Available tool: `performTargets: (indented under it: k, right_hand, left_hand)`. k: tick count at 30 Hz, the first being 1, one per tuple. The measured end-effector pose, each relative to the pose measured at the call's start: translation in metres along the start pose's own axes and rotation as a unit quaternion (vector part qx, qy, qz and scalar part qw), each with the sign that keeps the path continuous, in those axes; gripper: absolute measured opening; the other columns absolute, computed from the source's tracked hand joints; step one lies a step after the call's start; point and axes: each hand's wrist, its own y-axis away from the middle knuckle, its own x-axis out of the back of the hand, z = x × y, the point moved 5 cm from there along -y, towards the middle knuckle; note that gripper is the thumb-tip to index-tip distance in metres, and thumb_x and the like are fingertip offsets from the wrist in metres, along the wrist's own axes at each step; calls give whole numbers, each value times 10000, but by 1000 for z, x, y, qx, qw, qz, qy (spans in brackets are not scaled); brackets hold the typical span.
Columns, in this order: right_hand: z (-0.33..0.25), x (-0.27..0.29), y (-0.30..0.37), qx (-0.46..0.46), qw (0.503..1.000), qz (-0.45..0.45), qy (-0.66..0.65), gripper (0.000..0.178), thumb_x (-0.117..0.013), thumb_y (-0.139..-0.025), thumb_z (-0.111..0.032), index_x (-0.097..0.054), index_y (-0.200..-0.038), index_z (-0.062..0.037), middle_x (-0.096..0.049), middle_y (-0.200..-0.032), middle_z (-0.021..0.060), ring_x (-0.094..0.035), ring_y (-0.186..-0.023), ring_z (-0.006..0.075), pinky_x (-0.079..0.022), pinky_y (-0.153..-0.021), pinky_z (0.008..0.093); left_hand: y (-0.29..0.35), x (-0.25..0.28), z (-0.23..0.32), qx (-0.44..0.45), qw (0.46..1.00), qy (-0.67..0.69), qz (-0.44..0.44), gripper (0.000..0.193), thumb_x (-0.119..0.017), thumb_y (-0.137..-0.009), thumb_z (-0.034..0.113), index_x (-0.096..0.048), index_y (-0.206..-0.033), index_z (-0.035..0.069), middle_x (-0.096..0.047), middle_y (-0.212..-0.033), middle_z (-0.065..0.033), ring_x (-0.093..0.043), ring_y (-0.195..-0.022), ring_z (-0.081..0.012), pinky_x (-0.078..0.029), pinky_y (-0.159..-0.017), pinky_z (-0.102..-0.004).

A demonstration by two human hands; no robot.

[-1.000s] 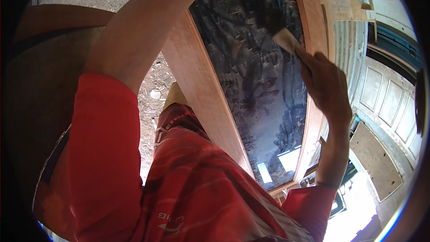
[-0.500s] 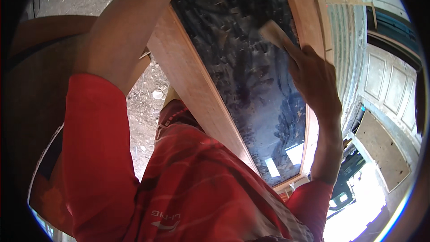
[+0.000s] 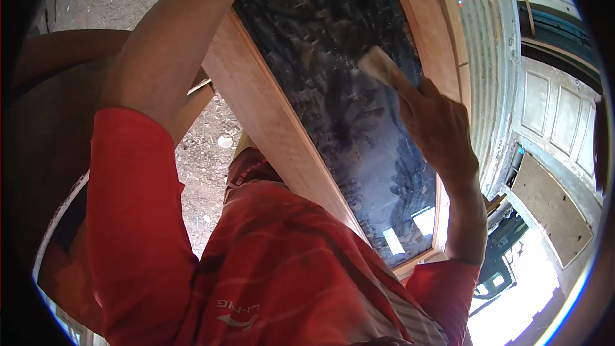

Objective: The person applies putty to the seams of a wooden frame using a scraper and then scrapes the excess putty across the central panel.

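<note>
Right hand [image 3: 439, 125]: grip closed around a pale flat tool [image 3: 379, 66]. Tool sits over the dark glossy panel [image 3: 359, 147], upper half, closer to the right edge than the left; contact unclear. Wood frame [image 3: 256, 106] borders the panel. Left forearm [image 3: 176, 45] crosses the frame's upper-left corner; left hand out of view, its grip can't be told.

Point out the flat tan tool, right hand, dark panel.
Flat tan tool [image 3: 378, 65]: head view, exposed face.
Right hand [image 3: 439, 125]: head view, back of hand.
Dark panel [image 3: 334, 112]: head view, middle of surface.
</note>
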Motion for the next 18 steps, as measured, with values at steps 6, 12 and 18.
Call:
performTargets:
  k: [6, 12, 18]
  right_hand:
    - [1, 4, -3, -31, 999, 0, -9, 425, -635, -1023, -128, -622, -1444, -186, -610, -811, 136, -686, -652, 342, -573, -584, 464]
    - [1, 0, -3, -22, 999, -12, -35, 392, -624, -1033, -123, -641, -1424, -148, -638, -840, 153, -693, -671, 348, -580, -614, 466]
    - [6, 3, -2, -60, 998, 8, -28, 388, -645, -1040, -149, -649, -1428, -155, -616, -835, 137, -675, -633, 322, -566, -577, 445]
  left_hand:
    - [-7, 8, 10, 21, 1000, -9, 6, 836, -600, -923, 718, -684, -1266, -41, -707, -1274, -287, -666, -1234, -421, -517, -1025, -553]
    - [-3, -2, 2, 20, 999, -32, 36, 835, -624, -887, 739, -695, -1232, -18, -722, -1232, -282, -691, -1154, -454, -529, -960, -585]
    - [-9, -7, 5, -21, 999, 27, 11, 746, -641, -891, 695, -736, -1112, -12, -757, -1071, -263, -730, -1049, -402, -544, -904, -575]
